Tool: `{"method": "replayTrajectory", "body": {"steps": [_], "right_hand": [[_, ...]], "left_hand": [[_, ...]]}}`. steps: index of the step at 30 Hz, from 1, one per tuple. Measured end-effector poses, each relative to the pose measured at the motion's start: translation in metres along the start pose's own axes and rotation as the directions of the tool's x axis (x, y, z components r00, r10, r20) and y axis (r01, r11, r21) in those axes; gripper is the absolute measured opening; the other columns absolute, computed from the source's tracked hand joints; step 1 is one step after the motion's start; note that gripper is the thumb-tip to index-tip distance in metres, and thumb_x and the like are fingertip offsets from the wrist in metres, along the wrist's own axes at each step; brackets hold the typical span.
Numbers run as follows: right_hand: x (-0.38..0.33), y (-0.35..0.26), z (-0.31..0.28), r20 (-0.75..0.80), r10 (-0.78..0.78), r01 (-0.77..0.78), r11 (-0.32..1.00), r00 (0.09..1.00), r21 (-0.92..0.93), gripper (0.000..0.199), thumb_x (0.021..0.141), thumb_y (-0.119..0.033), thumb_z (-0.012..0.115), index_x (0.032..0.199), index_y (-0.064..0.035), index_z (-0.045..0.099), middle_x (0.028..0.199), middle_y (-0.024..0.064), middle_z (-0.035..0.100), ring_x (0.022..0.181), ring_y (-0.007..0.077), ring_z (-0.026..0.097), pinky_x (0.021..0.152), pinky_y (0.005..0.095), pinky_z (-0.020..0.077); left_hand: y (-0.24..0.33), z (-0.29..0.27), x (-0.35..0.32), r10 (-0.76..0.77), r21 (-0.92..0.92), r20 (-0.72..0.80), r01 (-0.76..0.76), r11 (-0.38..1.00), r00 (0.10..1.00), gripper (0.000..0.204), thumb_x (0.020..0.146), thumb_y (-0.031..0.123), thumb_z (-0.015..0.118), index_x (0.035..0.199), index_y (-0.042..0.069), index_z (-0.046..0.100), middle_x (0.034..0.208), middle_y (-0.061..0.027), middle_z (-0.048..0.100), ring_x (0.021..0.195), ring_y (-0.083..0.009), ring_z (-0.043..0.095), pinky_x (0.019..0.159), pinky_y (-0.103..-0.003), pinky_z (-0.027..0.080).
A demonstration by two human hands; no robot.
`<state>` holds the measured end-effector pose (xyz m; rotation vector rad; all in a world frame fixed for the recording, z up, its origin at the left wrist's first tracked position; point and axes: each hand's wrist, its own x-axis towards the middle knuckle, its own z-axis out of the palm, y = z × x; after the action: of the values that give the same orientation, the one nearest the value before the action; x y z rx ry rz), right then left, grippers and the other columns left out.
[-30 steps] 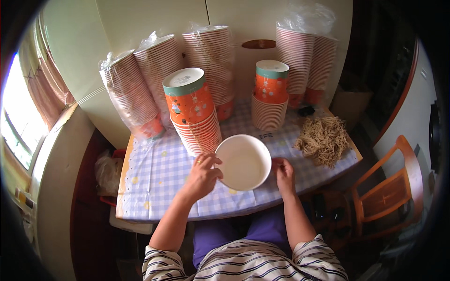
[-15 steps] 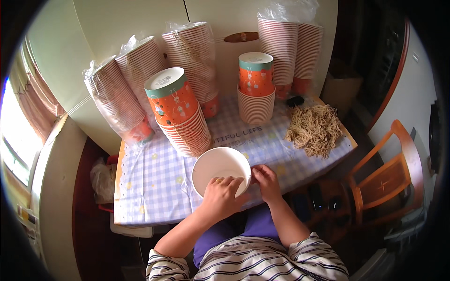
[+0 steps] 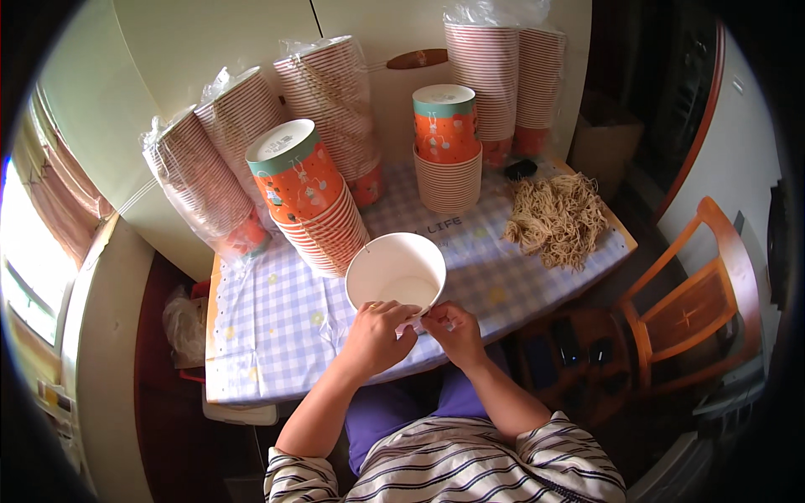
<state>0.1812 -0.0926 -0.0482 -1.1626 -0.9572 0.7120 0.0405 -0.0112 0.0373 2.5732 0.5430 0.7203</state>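
A paper bucket with a white inside stands tilted at the table's near side, its open mouth facing me. My left hand is closed on its near rim, fingers over the edge. Just beside it, my right hand pinches at the same rim. Whatever lies between the right fingertips is too small to make out. A small dark mark shows on the far left of the rim. Behind the bucket leans a nested stack of orange and green paper buckets, topped by an upturned one.
A second, shorter stack stands farther back. Tall plastic-wrapped stacks line the wall. To the right lies a heap of tan cords next to a small black object. A checked cloth covers the table; a wooden chair stands at right.
The bucket has turned in my hands. My left hand has come out of its mouth to the near rim, and my right hand has shifted left along the rim. The view has shifted slightly.
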Motion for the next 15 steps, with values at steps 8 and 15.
{"method": "replayTrajectory", "body": {"steps": [8, 15], "right_hand": [[-0.002, 0.006, 0.005, -0.095, -0.040, 0.029, 0.993, 0.995, -0.116, 0.008, 0.083, -0.006, 0.065, 0.088, -0.0021, 0.062, 0.080, 0.0037, 0.064, 0.075, 0.0104, 0.061, 0.070, 0.0254, 0.0484], [0.002, 0.003, -0.007, -0.090, -0.048, 0.026, 0.974, 0.995, -0.227, 0.009, 0.082, -0.008, 0.066, 0.088, -0.0022, 0.064, 0.081, 0.0062, 0.065, 0.074, 0.0123, 0.063, 0.068, 0.0263, 0.0493]], "left_hand": [[0.008, 0.015, 0.009, -0.095, 0.022, -0.063, 0.097, 0.995, 0.993, 0.024, 0.075, 0.017, 0.065, 0.096, 0.006, 0.067, 0.079, -0.0086, 0.065, 0.075, -0.0277, 0.064, 0.067, -0.039, 0.048], [0.009, 0.023, 0.014, -0.015, 0.125, -0.087, 0.026, 0.992, 0.996, 0.015, 0.074, 0.016, 0.064, 0.086, 0.007, 0.067, 0.080, -0.0080, 0.064, 0.074, -0.0271, 0.063, 0.065, -0.039, 0.047]]}}
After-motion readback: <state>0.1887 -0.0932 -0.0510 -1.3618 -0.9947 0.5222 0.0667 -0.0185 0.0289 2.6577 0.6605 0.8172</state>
